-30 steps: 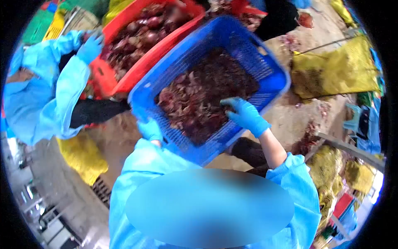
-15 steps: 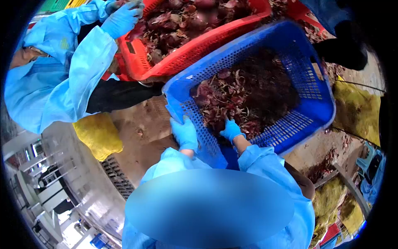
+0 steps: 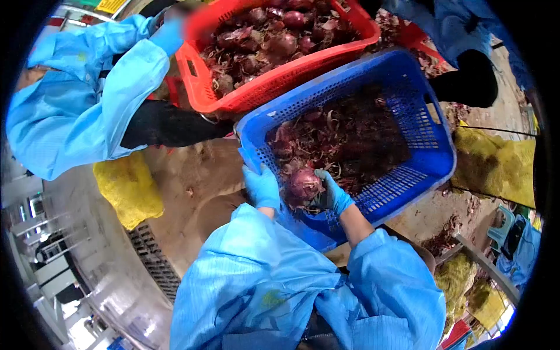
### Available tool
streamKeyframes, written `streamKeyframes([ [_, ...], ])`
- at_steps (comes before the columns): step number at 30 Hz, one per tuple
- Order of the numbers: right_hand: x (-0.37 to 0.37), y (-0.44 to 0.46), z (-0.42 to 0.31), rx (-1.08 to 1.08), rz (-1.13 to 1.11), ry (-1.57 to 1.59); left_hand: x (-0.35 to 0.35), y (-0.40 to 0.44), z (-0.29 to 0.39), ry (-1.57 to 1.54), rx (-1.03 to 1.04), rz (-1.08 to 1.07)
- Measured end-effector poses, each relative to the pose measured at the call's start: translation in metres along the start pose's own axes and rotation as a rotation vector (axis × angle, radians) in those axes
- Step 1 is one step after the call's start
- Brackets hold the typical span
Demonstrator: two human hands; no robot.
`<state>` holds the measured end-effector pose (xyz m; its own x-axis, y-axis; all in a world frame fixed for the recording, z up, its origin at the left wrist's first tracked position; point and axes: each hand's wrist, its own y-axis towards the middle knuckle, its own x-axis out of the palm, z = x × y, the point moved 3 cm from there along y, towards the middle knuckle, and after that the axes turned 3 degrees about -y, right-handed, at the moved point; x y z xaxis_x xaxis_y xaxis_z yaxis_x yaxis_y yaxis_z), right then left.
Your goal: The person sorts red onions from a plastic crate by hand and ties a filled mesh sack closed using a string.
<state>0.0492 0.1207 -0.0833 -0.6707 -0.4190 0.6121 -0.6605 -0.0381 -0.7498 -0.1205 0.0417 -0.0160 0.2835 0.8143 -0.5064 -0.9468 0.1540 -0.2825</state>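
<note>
A blue crate holds dark red onion skins and scraps. My right hand, in a blue glove, is closed on the right side of a large red onion inside the crate's near left part. My left hand, also gloved in blue, is at the crate's near left wall, with the fingers around the rim and the thumb up. Some fingertips of both hands are hidden.
A red crate full of red onions stands beyond the blue one. A co-worker's blue sleeve and gloved hand are at its left. Another person stands at the upper right. Yellow sacks lie left and right.
My right hand first moved down and left to the near part of the scraps, and a large red onion now shows in its grasp. The view has shifted; my left hand stays at the rim.
</note>
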Motion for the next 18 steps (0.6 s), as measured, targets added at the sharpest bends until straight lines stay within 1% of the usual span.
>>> streamKeyframes([
  [2, 0.020, -0.026, -0.005, -0.163, -0.024, 0.279, 0.002, 0.004, -0.004, 0.012, 0.003, -0.006],
  [3, 0.022, -0.036, -0.004, -0.202, -0.095, 0.296, 0.003, 0.006, -0.007, -0.008, 0.028, -0.007],
  [4, 0.023, -0.045, -0.002, -0.219, -0.087, 0.288, 0.004, 0.006, -0.010, -0.028, 0.053, -0.007],
  [5, 0.026, -0.053, -0.001, -0.275, -0.114, 0.342, 0.005, 0.005, -0.012, -0.038, 0.127, 0.045],
  [6, 0.030, -0.060, 0.000, -0.333, -0.143, 0.395, 0.006, 0.006, -0.011, -0.055, 0.135, 0.035],
  [7, 0.026, -0.060, 0.006, -0.397, -0.066, 0.477, 0.005, 0.007, -0.011, 0.008, 0.119, 0.054],
  [8, 0.024, -0.067, 0.011, -0.417, -0.062, 0.468, 0.005, 0.008, -0.011, 0.071, 0.102, 0.072],
  [9, 0.026, -0.076, 0.011, -0.442, -0.136, 0.467, 0.004, 0.007, -0.007, 0.033, 0.085, 0.054],
  [10, 0.028, -0.084, 0.010, -0.467, -0.211, 0.464, 0.006, 0.009, -0.010, 0.144, 0.089, 0.137],
  [11, 0.029, -0.091, 0.010, -0.487, -0.208, 0.454, 0.006, 0.009, -0.010, 0.127, 0.097, 0.122],
  [14, 0.054, -0.124, -0.003, -0.813, 0.060, 0.108, 0.010, 0.015, -0.021, 0.091, 0.139, 0.138],
  [15, 0.053, -0.129, -0.002, -0.840, 0.196, 0.105, 0.009, 0.015, -0.020, 0.061, 0.118, 0.102],
  [16, 0.054, -0.133, -0.003, -0.854, 0.198, 0.103, 0.008, 0.013, -0.017, 0.034, 0.096, 0.066],
  [18, 0.059, -0.145, -0.010, -1.033, 0.201, -0.058, 0.008, 0.014, -0.016, 0.052, 0.076, 0.047],
])
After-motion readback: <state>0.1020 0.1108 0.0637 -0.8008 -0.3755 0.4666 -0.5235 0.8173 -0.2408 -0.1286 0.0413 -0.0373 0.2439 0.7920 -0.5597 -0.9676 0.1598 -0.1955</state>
